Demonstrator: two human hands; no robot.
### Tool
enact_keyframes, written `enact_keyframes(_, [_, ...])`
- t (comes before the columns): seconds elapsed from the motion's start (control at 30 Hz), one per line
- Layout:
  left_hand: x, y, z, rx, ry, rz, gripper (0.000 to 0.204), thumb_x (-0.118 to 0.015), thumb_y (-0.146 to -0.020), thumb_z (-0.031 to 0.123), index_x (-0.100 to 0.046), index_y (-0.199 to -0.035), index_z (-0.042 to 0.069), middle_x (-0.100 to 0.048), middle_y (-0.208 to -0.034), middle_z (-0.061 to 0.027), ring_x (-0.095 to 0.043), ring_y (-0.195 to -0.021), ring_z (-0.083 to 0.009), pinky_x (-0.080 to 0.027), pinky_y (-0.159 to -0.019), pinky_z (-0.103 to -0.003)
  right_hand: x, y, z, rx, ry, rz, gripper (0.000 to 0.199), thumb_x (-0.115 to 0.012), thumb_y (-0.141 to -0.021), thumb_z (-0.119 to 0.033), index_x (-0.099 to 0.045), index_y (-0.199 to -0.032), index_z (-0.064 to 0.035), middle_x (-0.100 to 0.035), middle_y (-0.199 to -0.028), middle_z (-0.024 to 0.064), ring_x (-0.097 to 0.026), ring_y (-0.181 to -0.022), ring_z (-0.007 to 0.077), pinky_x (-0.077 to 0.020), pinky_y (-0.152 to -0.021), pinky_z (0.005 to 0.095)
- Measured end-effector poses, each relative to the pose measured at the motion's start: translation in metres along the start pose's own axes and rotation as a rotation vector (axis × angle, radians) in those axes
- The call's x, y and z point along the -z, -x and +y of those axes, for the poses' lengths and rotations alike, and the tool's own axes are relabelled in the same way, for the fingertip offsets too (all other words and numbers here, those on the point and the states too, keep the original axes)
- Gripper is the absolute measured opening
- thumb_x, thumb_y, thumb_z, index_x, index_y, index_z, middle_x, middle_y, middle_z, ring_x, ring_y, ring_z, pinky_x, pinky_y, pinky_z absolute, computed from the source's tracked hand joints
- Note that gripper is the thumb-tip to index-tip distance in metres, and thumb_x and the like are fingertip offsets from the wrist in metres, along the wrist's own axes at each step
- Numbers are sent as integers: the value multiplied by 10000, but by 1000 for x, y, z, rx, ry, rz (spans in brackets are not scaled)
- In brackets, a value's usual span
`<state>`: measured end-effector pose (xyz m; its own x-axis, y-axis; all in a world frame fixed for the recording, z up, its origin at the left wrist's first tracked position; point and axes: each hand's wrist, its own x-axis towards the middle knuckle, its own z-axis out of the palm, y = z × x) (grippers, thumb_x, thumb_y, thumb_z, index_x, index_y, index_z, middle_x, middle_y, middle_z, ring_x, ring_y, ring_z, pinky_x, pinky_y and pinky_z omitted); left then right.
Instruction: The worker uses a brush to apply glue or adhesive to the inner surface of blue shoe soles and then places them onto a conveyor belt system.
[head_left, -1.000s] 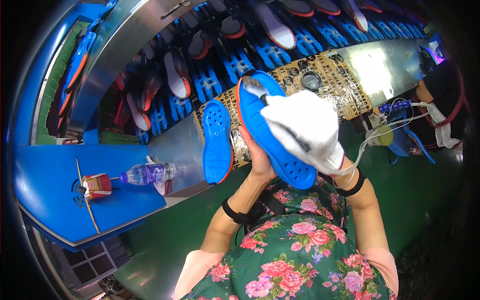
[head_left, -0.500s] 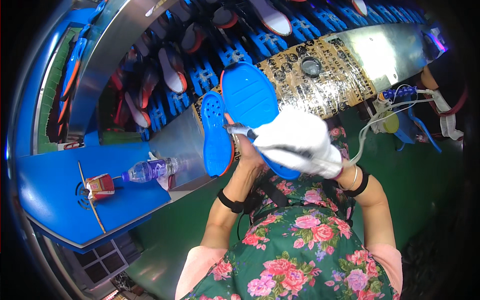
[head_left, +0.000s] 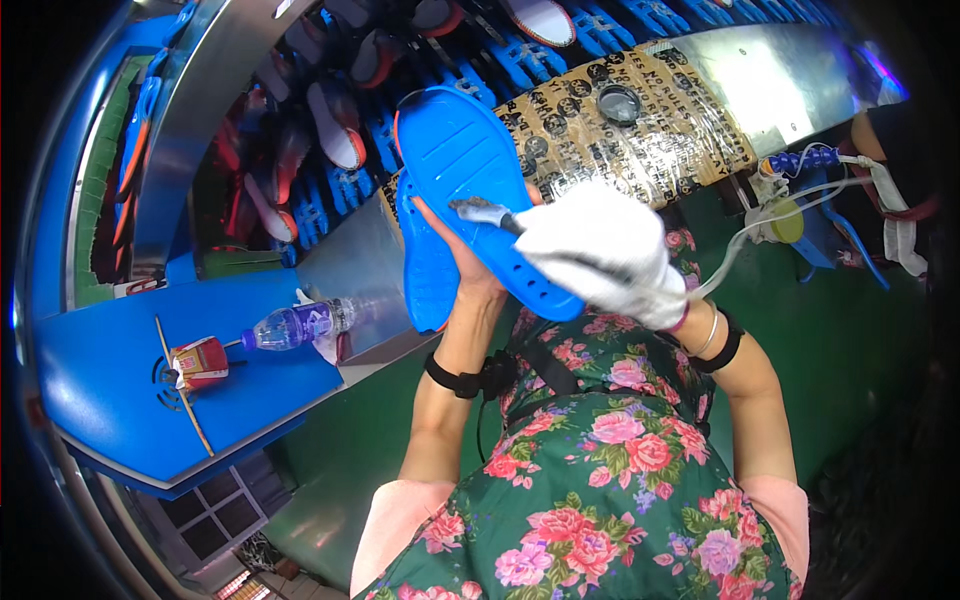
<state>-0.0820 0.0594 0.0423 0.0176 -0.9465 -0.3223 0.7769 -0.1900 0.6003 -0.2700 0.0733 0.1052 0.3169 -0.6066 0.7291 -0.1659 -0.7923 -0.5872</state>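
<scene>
My left hand [head_left: 468, 262] holds a blue shoe sole [head_left: 470, 165] from underneath, tilted with its flat face toward me. My right hand [head_left: 600, 250], in a white glove, grips a small brush [head_left: 485, 213] whose bristle tip rests on the middle of that sole. A second blue sole [head_left: 425, 270] hangs just behind and below the first, by my left wrist. I wear a black band on each wrist.
A tape-covered work surface [head_left: 640, 125] with a round glue pot [head_left: 619, 102] lies beyond my hands. Blue racks with shoes [head_left: 330, 110] run behind it. At left, a blue shelf [head_left: 110, 390] carries a plastic bottle [head_left: 295, 325] and a small carton [head_left: 198, 362]. Hoses and a bottle [head_left: 785, 215] sit right.
The blue sole has been raised and tipped further up and left. My gloved right hand has slid down its face, and the brush tip is now at the sole's middle.
</scene>
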Motion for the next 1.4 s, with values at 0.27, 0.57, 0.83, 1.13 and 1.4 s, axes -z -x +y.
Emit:
enact_keyframes(0.27, [6,-12,8,103,264,-485,1147,-344,-711,1009,-540,-1235,7,-622,-1013,-172,-634,-888,-327,-523,-822,-496,-2,17,5,-50,-94,2,229,-800,-789,-103,-766,-1015,-123,-756,-986,55,-709,-829,256,-571,-734,363])
enact_keyframes(0.57, [9,-39,27,184,151,-498,1138,-364,-729,993,-553,-1213,-19,-616,-975,-168,-622,-859,-312,-531,-796,-475,-2,23,-2,-38,-127,57,222,-791,-792,-83,-754,-1008,-119,-742,-964,63,-703,-818,256,-565,-726,362])
enact_keyframes(0.83, [-7,-47,40,311,130,-418,1112,-339,-784,959,-495,-1356,19,-639,-980,-200,-640,-796,-321,-542,-763,-485,-4,30,-7,-34,-271,-2,239,-838,-735,-51,-776,-957,-116,-759,-955,76,-713,-791,236,-560,-689,348])
enact_keyframes(1.13, [-20,-68,48,634,-20,-622,1124,-359,-814,912,-402,-1499,22,-647,-1192,-254,-698,-930,-400,-623,-754,-515,7,30,-5,-62,-477,-148,179,-795,-791,-66,-782,-965,-109,-770,-990,78,-721,-842,231,-558,-720,343])
enact_keyframes(1.4, [-32,-85,49,502,-520,-474,1112,-328,-816,905,-388,-1522,48,-617,-1325,-225,-696,-1042,-370,-611,-824,-555,8,31,7,-186,-401,-134,159,-792,-785,-7,-778,-933,-65,-769,-981,98,-723,-824,213,-563,-713,337])
